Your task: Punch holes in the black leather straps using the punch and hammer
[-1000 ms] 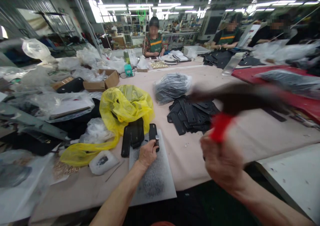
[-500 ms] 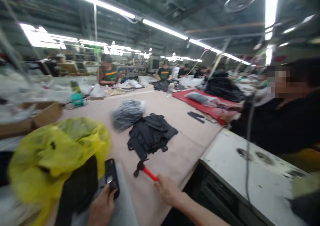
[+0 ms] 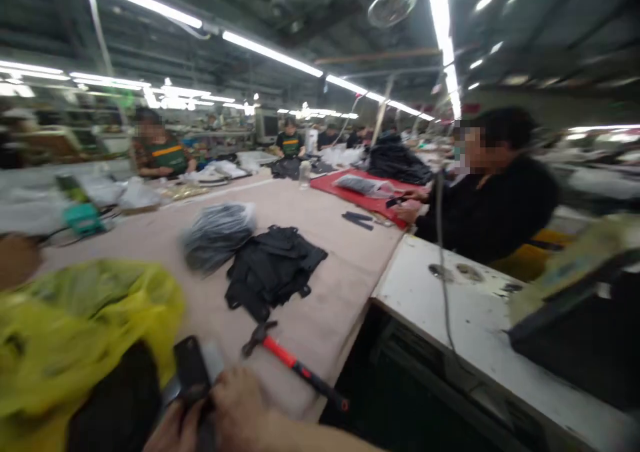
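A flat, dark rectangular piece (image 3: 191, 362) with a rounded end stands tilted at the lower left. My left hand (image 3: 173, 431) grips its lower part with fingers closed. Against the right side of the same piece, my right hand (image 3: 243, 399) is closed, its fingertips partly hidden and blurred. A claw hammer (image 3: 286, 355) with a red and black handle lies on the pale tabletop (image 3: 345, 265), apart from both hands. Beyond it is a pile of black strap-like pieces (image 3: 275, 269), touching a bundle in clear plastic (image 3: 217, 235).
A crumpled yellow plastic bag (image 3: 100, 305) fills the left side. At right stands a white worktable (image 3: 415, 285) beyond a dark gap, with a hanging cable (image 3: 443, 272). A seated co-worker (image 3: 480, 212) handles something by a red sheet (image 3: 333, 184). Other people sit farther back.
My right hand has let go of the hammer, which now lies on the table, and has moved left to the dark piece. The view has swung right.
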Tool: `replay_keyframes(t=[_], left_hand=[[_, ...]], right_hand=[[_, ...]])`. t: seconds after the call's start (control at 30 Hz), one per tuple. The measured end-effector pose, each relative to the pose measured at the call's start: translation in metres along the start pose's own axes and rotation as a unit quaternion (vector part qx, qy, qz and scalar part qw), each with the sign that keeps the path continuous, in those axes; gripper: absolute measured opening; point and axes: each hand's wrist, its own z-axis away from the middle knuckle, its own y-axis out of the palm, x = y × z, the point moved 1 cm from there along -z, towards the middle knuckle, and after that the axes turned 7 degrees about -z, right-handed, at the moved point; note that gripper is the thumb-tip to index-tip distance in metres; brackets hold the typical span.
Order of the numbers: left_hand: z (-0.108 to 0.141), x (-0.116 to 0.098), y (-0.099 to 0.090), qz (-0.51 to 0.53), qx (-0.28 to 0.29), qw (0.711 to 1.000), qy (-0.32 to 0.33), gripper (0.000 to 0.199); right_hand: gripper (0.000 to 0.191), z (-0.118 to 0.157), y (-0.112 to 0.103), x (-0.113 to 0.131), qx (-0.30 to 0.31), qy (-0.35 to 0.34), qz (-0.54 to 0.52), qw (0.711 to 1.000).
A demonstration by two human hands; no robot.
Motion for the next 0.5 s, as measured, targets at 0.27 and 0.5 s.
replay_keyframes(t=[0.27,0.5], left_hand=[[0.020,0.051,-0.007,0.046,-0.068,0.990,-0.114,0.027],[0.029,0.051,-0.003,0.057,-0.056,0.993,-0.089,0.023]], right_hand=[[0.019,-0.005,0.002,0.016,0.027,0.039,0.008,0.999],[0.027,-0.013,-0.001,0.019,0.053,0.040,0.036,0.997]])
